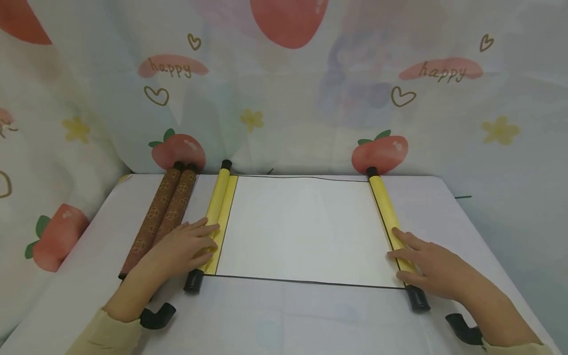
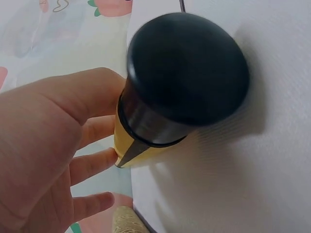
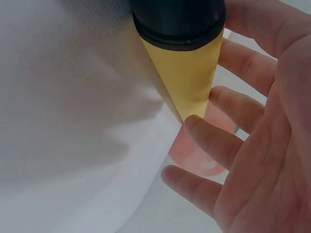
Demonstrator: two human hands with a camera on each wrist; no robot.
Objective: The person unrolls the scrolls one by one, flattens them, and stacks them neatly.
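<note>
A hanging scroll lies partly unrolled on the table, its blank white sheet [image 1: 301, 227] facing up between two yellow rolls. My left hand [image 1: 182, 251] rests with spread, relaxed fingers on the left yellow roll [image 1: 216, 197]. In the left wrist view, that roll's black end knob [image 2: 189, 68] is close, with the thumb and fingers along its far side. On the other side, my right hand [image 1: 435, 266] touches the right yellow roll [image 1: 383, 202] with loosely extended fingers. The right wrist view shows these fingertips [image 3: 192, 121] beside the yellow tube, below its black knob [image 3: 180, 22].
Two brown patterned rolls [image 1: 155, 212] with black ends lie side by side left of the scroll, partly behind my left forearm. The white table [image 1: 284, 315] meets a fruit-print cloth [image 1: 288, 108] at the back. Black curved pieces [image 1: 158, 316] sit by both wrists.
</note>
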